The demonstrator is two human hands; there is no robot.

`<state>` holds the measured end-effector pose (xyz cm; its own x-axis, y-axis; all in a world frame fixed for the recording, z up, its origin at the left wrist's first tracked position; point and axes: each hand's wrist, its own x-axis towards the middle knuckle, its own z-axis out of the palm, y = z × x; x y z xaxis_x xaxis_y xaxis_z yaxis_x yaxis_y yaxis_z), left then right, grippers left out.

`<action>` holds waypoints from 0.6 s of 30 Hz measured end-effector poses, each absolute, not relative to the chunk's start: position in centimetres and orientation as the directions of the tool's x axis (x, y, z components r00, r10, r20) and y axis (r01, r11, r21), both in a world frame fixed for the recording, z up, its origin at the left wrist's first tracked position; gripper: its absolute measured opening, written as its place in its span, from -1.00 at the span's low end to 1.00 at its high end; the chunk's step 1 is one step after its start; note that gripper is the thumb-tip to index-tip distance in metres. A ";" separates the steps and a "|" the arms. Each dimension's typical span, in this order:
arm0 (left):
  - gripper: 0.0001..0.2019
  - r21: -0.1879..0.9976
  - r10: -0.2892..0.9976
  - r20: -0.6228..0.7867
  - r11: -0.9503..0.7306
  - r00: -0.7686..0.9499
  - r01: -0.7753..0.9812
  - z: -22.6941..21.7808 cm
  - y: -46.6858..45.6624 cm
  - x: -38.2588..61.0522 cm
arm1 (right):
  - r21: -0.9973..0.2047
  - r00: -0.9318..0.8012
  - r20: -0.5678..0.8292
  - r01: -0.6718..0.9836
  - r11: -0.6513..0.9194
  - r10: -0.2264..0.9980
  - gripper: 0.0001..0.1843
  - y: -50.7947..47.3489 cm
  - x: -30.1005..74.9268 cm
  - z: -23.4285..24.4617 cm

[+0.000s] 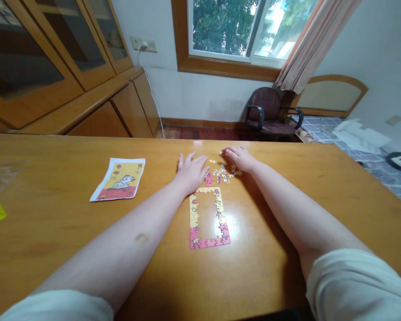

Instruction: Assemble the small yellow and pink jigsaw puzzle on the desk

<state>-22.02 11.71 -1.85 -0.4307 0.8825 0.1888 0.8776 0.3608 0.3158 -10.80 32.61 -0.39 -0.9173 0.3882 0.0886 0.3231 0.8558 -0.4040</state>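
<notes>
Left hand [191,171] flat, fingers spread, left of scattered pink-and-yellow loose jigsaw pieces [220,173], right hand [239,158] flat, loosely open, at pieces' far edge, finished rectangular puzzle border [207,218] just nearside

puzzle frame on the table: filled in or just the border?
Just the border. The puzzle frame is a closed ring of joined pieces with bare table showing through its middle; loose pieces lie beyond it, between both hands.

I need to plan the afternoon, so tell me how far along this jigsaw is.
Done: the puzzle border stands assembled as a closed frame on the table, its middle bare. In hand: the left hand and right hand rest flat among the loose pieces beyond the frame; neither visibly grips one. Left: the whole interior, going by the reference picture lying to the left.
</notes>
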 end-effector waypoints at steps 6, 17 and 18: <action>-0.54 0.320 0.919 0.167 0.291 -0.356 0.901 -1.9 11.6 -21.9 | -0.431 -0.944 0.045 0.277 0.859 0.327 -0.56 30.8 -10.4 0.6; -0.72 0.276 0.937 0.271 0.144 -0.221 0.950 -1.2 11.6 -22.2 | -0.357 -0.960 0.135 0.185 0.916 0.247 -0.52 29.3 -4.2 0.6; -0.73 0.275 0.938 0.275 0.132 -0.209 0.952 -1.2 11.7 -22.4 | -0.330 -0.974 0.091 0.169 0.929 0.210 -0.51 29.1 -3.3 0.3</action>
<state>-22.41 11.69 -1.21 -0.2094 0.9382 0.2755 0.9525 0.1320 0.2746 -3.31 29.14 0.35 -0.9736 0.2096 0.0908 0.1691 0.9286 -0.3304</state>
